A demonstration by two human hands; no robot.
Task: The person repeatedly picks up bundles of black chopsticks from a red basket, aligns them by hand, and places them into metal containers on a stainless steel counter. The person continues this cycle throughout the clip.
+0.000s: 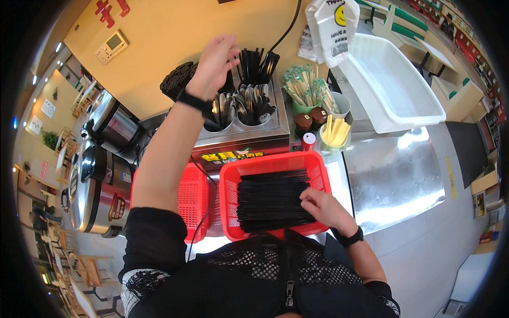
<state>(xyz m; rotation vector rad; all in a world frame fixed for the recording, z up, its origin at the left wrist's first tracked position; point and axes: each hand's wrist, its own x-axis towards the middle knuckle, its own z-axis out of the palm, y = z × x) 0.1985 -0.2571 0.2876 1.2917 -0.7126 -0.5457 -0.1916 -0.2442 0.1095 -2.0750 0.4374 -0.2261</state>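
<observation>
My left hand [216, 65] is raised above the metal cutlery holder [282, 125], between two upright bunches of black chopsticks [177, 79]. Its fingers are slightly curled and apart, and nothing shows in them. Below the wrist, metal spoons [252, 101] stand in round cups of the holder. A red plastic basket [274, 159] sits directly before me, with a thick layer of black chopsticks [274, 200] lying crosswise in it. My right hand [326, 206] rests at the right ends of these chopsticks, its fingers bent; whether they grip any is hidden.
Left of the basket is another red basket [193, 198], with a black cable [208, 210] hanging across. Two rice cookers [101, 187] stand further left. To the right are wrapped picks [304, 87], yellow spoons [336, 131], a white plastic tub [393, 87] and a steel surface [393, 175].
</observation>
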